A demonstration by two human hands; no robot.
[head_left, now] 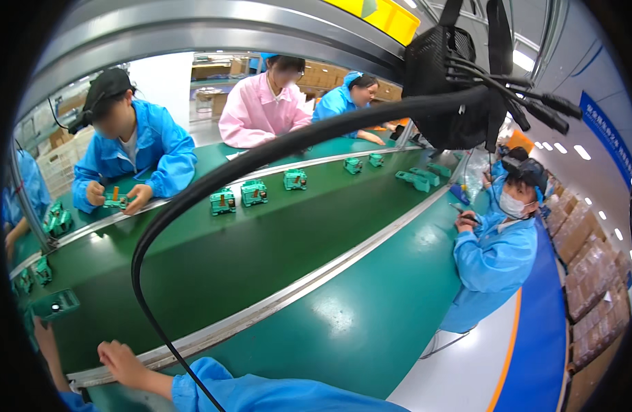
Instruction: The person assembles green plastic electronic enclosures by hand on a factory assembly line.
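Observation:
At the lower left, my left hand (47, 343) reaches over the conveyor with its fingertips at the near edge of a green plastic housing (56, 305). It seems to grip that edge, though part of the fingers is hidden. The housing is shallow, with a small bright spot inside. My right hand (125, 365) hovers by the pale metal rail (192, 341), apart from the housing. Its fingers are slightly bent and I see nothing in them. Several green units (41, 271) sit on the belt's far side beyond my left hand.
Assembled green units (254, 193) line the dark green belt (288, 237); loose green housings (415, 180) lie farther right. Across it, a person in blue (134, 154) handles a unit, beside a person in pink (264, 113). A masked person (498, 240) stands right. A black cable (261, 134) crosses the view.

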